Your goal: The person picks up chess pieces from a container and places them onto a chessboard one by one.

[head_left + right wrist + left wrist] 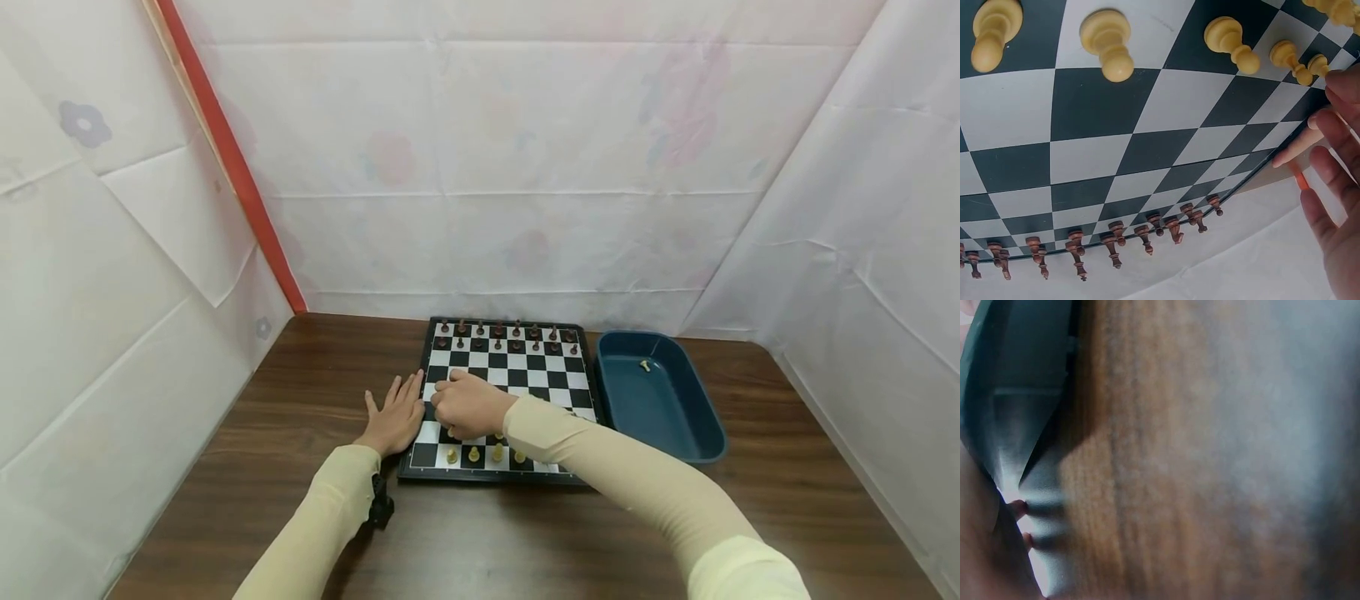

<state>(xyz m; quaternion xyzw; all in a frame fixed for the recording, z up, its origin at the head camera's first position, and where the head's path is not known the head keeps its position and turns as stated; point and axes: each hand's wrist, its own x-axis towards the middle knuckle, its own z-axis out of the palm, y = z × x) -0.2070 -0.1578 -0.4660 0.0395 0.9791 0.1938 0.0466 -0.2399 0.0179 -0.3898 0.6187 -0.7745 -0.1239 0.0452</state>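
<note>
A chessboard (537, 362) lies on the table. My right hand (472, 406) is over its near left part, fingers curled. In the right wrist view, the fingertips of that hand (1341, 162) are at the head of a cream pawn (1318, 64), the last in a row of cream pawns (1109, 44). My left hand (397, 418) lies flat on the table, fingers spread, beside the board's left edge. Several cream pieces (498, 453) stand along the near row, partly hidden by the right arm. Reddish-brown pieces (498, 332) fill the two far rows.
A blue tray (712, 417) stands right of the board, with a small cream chess piece (645, 365) lying in it. White patterned sheets (525, 150) hang behind and at both sides of the wooden table (285, 467). A red strip (232, 158) runs down the left corner.
</note>
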